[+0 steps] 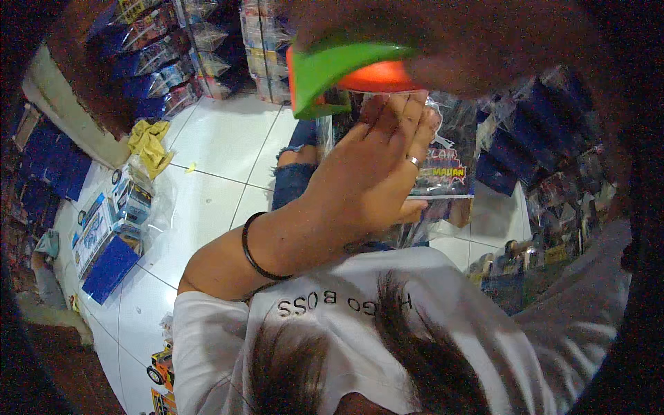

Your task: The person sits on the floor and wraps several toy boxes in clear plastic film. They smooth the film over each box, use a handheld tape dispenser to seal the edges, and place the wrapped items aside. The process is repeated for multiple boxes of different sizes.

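My left hand (377,155), with a ring on one finger, reaches across in front of me. Its fingers lie stretched out on a dark flat package (453,185) in clear plastic with bright printing. Close to the camera, my right hand (477,52) is a large dark shape at the top. It grips a green and orange plastic tool (321,76), whose exact kind I cannot make out. The tool hangs over the fingertips of the left hand and hides part of the package. The fingers of the right hand are mostly dark and blurred.
White floor tiles (228,138) show at left. On them lie a crumpled yellow wrapping (149,145), a boxed blue and white toy vehicle (97,228) and an orange toy vehicle (162,366). Stacked packs (266,52) stand at the back; rows of dark packages (553,173) line the right.
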The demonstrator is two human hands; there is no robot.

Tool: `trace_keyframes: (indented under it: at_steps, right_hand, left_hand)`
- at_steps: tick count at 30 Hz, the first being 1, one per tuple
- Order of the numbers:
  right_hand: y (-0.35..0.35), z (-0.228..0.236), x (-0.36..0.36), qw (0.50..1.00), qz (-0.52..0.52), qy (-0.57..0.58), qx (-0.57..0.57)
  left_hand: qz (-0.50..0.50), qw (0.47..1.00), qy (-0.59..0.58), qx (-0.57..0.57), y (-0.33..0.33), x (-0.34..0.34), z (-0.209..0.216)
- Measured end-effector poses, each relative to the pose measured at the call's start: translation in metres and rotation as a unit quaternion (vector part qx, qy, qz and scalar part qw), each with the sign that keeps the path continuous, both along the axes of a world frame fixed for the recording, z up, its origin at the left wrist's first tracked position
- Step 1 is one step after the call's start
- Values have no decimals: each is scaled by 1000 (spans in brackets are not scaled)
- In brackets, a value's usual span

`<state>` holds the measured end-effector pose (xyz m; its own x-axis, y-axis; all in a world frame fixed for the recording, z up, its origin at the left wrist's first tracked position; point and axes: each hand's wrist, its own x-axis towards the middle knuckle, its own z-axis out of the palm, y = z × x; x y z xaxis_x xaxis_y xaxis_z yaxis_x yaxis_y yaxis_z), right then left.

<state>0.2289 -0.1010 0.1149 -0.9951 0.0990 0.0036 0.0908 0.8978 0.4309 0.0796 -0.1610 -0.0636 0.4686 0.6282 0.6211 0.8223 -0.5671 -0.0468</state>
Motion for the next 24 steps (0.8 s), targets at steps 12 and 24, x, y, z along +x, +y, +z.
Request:
trace_keyframes:
  at_steps: [12,24]
  right_hand:
    - [-26,-65,182,964,-104,222,107]
    - [-11,-139,199,932,-317,173,-43]
  left_hand:
    - [-38,995,64,73,-12,-16,-21]
    - [-45,995,79,34,-23,-25,-18]
